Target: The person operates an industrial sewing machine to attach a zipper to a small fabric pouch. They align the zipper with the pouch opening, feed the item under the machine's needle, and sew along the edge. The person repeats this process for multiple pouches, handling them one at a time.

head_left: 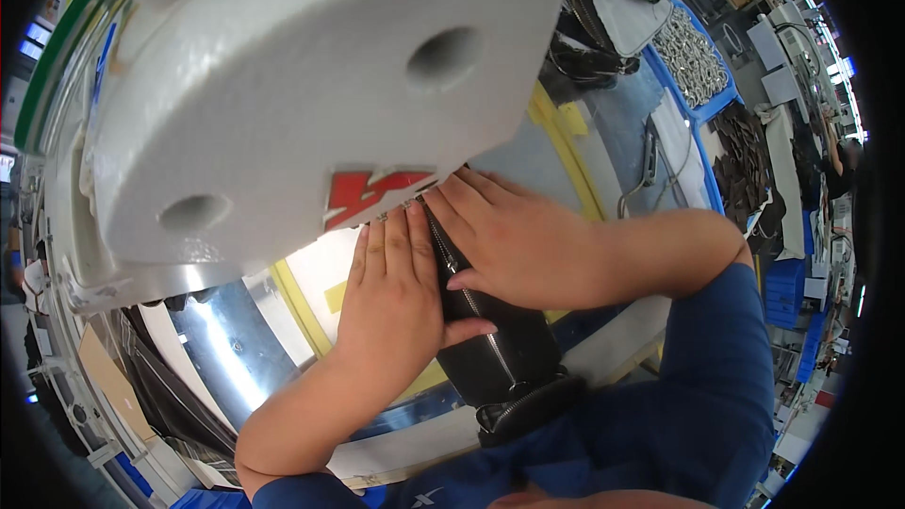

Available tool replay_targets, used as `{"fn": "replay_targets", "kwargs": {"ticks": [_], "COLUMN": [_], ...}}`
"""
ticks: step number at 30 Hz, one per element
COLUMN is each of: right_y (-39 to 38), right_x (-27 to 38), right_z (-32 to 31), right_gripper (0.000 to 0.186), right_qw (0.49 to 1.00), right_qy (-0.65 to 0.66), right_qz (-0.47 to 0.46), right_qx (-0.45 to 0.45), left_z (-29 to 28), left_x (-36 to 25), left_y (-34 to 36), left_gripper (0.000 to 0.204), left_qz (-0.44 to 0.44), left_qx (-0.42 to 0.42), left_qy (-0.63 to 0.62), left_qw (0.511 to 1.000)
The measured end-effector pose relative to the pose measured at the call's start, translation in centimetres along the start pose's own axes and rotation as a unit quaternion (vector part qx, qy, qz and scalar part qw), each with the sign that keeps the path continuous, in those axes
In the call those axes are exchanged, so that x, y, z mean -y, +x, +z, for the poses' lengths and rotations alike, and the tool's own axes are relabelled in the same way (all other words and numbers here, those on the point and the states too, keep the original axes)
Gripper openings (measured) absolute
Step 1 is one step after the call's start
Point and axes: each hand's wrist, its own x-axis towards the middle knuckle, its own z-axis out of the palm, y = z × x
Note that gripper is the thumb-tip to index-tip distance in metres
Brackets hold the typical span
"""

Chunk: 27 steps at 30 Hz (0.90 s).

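A black piece of leather-like material (pixel 528 344) with a metal zipper (pixel 495 347) lies on the work surface and runs from my body toward the white sewing machine head (pixel 283 104). My left hand (pixel 396 287) rests flat along its left side, fingers stretched forward and thumb across the zipper. On the other side my right hand (pixel 514 245) also lies flat over the material, its thumb beside the zipper pull (pixel 452 268). Both sets of fingertips reach the machine's lower edge. The machine head hides the needle area. Near my shirt, the black piece's near end is bunched up.
A blue tray of metal zipper pulls or similar small parts (pixel 693 57) stands at the far right. Dark cut pieces (pixel 745 165) lie nearer, and black zippered pieces (pixel 589 24) are piled behind the machine. Yellow tape strips (pixel 566 146) mark the table. Dark material (pixel 165 368) hangs at left.
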Motion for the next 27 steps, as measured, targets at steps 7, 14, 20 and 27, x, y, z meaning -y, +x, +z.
{"fn": "replay_targets", "kwargs": {"ticks": [7,14,20,27], "right_y": [0.0,0.3,0.5,0.6], "right_x": [-0.2,-0.7,-1.0,-1.2], "right_z": [0.5,-0.2,-0.8,-0.8], "right_gripper": [0.082,0.081,0.081,0.079], "right_qw": [0.999,0.998,0.998,0.998], "right_qy": [0.032,0.030,0.061,0.052], "right_qz": [0.028,-0.006,-0.007,-0.021], "right_qx": [-0.026,-0.050,-0.034,-0.041], "left_z": [0.3,-0.5,-0.4,-0.5], "left_x": [0.3,0.8,0.7,0.7], "left_y": [0.2,0.9,1.3,1.4], "left_gripper": [0.140,0.139,0.134,0.130], "left_qz": [0.006,0.000,-0.012,-0.009], "left_qx": [-0.009,-0.010,-0.011,0.006], "left_qy": [0.003,-0.010,-0.025,-0.034], "left_qw": [1.000,1.000,1.000,0.999]}}
